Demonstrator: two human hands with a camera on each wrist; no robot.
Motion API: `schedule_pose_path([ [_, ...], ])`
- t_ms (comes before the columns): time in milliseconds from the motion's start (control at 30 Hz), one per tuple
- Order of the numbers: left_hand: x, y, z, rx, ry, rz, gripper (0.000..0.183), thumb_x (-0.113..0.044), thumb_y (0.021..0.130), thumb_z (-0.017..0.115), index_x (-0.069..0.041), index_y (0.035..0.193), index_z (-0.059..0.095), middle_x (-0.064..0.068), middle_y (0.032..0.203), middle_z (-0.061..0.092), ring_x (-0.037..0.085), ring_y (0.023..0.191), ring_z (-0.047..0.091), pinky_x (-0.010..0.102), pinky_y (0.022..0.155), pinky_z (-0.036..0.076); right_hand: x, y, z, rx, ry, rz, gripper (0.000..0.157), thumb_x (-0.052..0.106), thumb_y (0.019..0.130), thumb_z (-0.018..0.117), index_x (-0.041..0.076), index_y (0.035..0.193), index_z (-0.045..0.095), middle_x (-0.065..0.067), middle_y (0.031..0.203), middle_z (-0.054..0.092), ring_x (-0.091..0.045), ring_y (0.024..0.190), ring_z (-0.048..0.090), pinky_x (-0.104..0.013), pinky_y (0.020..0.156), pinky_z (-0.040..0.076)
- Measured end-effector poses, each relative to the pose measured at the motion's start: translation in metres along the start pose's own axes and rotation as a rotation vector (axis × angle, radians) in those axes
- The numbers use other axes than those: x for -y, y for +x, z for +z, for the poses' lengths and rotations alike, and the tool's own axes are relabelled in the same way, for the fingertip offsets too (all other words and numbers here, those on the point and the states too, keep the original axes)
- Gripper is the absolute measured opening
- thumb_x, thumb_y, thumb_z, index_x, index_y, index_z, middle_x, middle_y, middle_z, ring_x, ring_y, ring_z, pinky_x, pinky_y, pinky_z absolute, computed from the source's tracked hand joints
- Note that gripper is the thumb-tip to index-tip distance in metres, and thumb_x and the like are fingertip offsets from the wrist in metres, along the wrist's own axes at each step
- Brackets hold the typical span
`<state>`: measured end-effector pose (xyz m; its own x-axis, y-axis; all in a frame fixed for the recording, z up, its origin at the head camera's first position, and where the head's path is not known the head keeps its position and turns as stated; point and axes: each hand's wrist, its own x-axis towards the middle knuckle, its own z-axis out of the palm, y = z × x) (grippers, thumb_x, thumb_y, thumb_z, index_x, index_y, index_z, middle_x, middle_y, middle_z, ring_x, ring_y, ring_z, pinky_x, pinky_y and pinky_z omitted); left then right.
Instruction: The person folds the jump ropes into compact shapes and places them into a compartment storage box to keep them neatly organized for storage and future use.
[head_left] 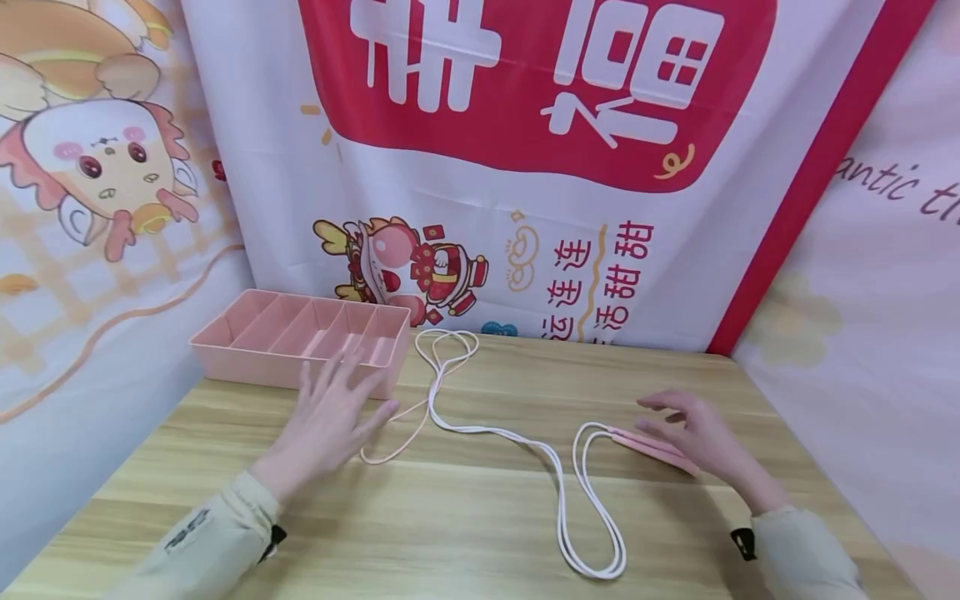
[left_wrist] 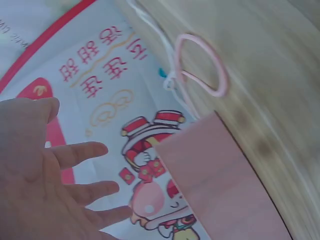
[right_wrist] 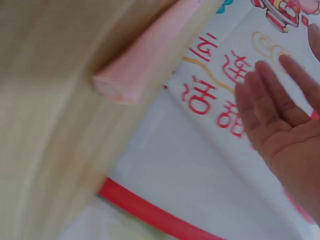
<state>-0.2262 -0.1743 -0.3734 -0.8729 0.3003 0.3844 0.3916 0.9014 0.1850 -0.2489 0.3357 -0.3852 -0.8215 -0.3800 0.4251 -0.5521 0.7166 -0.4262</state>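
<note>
A jump rope with a white doubled cord (head_left: 517, 435) lies in curves across the wooden table. Its pink handles (head_left: 652, 450) lie side by side at the right, and one handle (right_wrist: 145, 55) shows its round end in the right wrist view. My right hand (head_left: 701, 437) hovers over the handles, fingers loosely bent and holding nothing. My left hand (head_left: 330, 417), fingers spread, is in front of the pink divided box (head_left: 255, 367), overlapping its front right corner in the head view. A thin pink loop (left_wrist: 220, 70) lies beside the box, partly behind the left hand in the head view.
The box stands at the back left of the table (head_left: 465, 517), its compartments facing up. A printed white and red cloth (head_left: 487, 200) hangs along the back edge, and patterned cloths (head_left: 862, 300) hang at both sides.
</note>
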Motion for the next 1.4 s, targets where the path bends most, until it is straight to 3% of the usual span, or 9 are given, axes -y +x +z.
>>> schedule_pose_path([
  [133, -0.008, -0.001, -0.005, -0.027, -0.033, 0.042, 0.056, -0.055, 0.099, 0.048, -0.012, 0.133, 0.061, 0.017, 0.157, 0.026, 0.040, 0.145, 0.008, 0.073, 0.105, 0.001, -0.010, 0.000, 0.000, 0.034, 0.054, 0.022, 0.025, 0.011, 0.082, 0.081, 0.002, 0.105, 0.075, -0.011, 0.103, 0.070, -0.029, 0.091, 0.066, -0.036, 0.070, 0.057],
  [300, -0.015, -0.007, -0.006, -0.023, -0.083, 0.073, 0.055, -0.048, 0.101, 0.050, -0.006, 0.135, 0.059, 0.023, 0.149, 0.037, 0.045, 0.137, 0.027, 0.065, 0.108, 0.020, -0.022, 0.001, 0.001, 0.132, 0.088, 0.048, 0.027, 0.011, 0.082, 0.081, -0.002, 0.105, 0.074, -0.011, 0.100, 0.072, -0.030, 0.089, 0.067, -0.035, 0.070, 0.057],
  [433, -0.015, -0.012, -0.004, -0.023, -0.115, 0.048, 0.053, -0.044, 0.101, 0.052, -0.003, 0.135, 0.058, 0.023, 0.143, 0.045, 0.044, 0.128, 0.043, 0.060, 0.103, 0.034, -0.033, 0.006, 0.003, 0.231, 0.087, 0.056, 0.030, 0.014, 0.083, 0.081, -0.004, 0.106, 0.073, -0.008, 0.095, 0.072, -0.021, 0.086, 0.067, -0.034, 0.072, 0.057],
  [567, -0.016, -0.015, -0.003, 0.009, -0.117, -0.001, 0.052, -0.044, 0.101, 0.052, -0.004, 0.135, 0.058, 0.023, 0.141, 0.048, 0.043, 0.125, 0.047, 0.061, 0.098, 0.040, -0.041, 0.006, 0.006, 0.291, 0.099, 0.065, 0.032, 0.013, 0.082, 0.082, -0.005, 0.107, 0.072, -0.004, 0.090, 0.072, -0.015, 0.082, 0.066, -0.033, 0.072, 0.056],
  [933, -0.013, -0.019, 0.000, 0.006, -0.093, -0.030, 0.037, -0.032, 0.099, 0.059, -0.004, 0.122, 0.067, 0.024, 0.131, 0.056, 0.042, 0.116, 0.054, 0.061, 0.092, 0.045, -0.043, -0.001, 0.008, 0.355, 0.103, 0.208, 0.034, 0.010, 0.077, 0.085, -0.005, 0.104, 0.071, -0.001, 0.083, 0.067, -0.016, 0.075, 0.061, -0.026, 0.065, 0.052],
  [1167, -0.013, -0.019, 0.002, 0.012, -0.101, -0.030, 0.038, -0.034, 0.100, 0.058, -0.004, 0.120, 0.068, 0.020, 0.129, 0.057, 0.039, 0.117, 0.055, 0.060, 0.091, 0.045, -0.050, -0.004, 0.015, 0.368, 0.109, 0.199, 0.026, 0.013, 0.078, 0.084, 0.003, 0.100, 0.075, 0.002, 0.084, 0.070, -0.012, 0.075, 0.061, -0.025, 0.065, 0.051],
  [1400, -0.015, -0.017, 0.002, 0.020, -0.102, -0.020, 0.040, -0.037, 0.101, 0.055, -0.005, 0.121, 0.068, 0.016, 0.129, 0.059, 0.036, 0.117, 0.056, 0.057, 0.091, 0.047, -0.050, 0.001, 0.018, 0.382, 0.054, 0.143, 0.018, 0.016, 0.081, 0.083, 0.010, 0.096, 0.075, 0.008, 0.077, 0.063, -0.009, 0.070, 0.055, -0.025, 0.062, 0.046],
])
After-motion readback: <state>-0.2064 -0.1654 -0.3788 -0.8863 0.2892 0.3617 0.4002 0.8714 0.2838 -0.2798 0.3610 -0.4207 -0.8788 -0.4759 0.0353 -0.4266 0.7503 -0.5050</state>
